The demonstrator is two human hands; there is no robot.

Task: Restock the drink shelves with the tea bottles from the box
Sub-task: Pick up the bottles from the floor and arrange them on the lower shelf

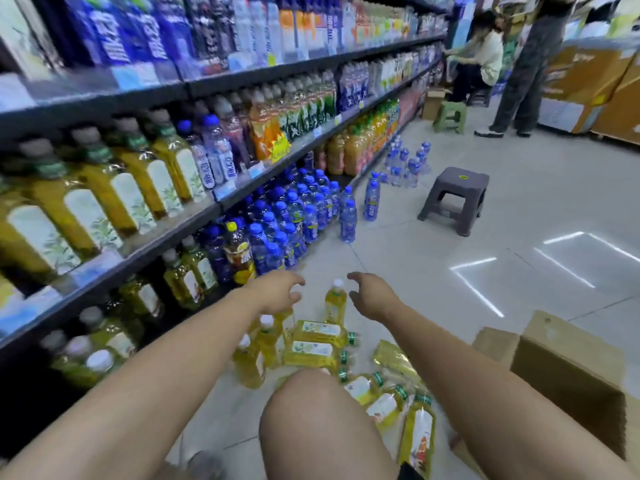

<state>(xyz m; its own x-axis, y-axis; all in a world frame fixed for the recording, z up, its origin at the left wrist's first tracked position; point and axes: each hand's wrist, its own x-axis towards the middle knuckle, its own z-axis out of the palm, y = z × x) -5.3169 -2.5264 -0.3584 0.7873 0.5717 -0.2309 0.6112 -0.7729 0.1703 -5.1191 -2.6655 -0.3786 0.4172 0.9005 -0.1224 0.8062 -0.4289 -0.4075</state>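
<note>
Right hand just beside upright tea bottle, seemingly apart

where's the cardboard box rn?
Head view, lower right: the cardboard box sits open on the floor, right of the tea bottles lying by the person's knee, across from the drink shelves.

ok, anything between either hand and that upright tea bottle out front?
Nothing visible. The upright tea bottle stands on the floor with the left hand and right hand open on either side, and only a clear gap on each side. The lying bottles sit nearer the person, out of the reach line.
</note>
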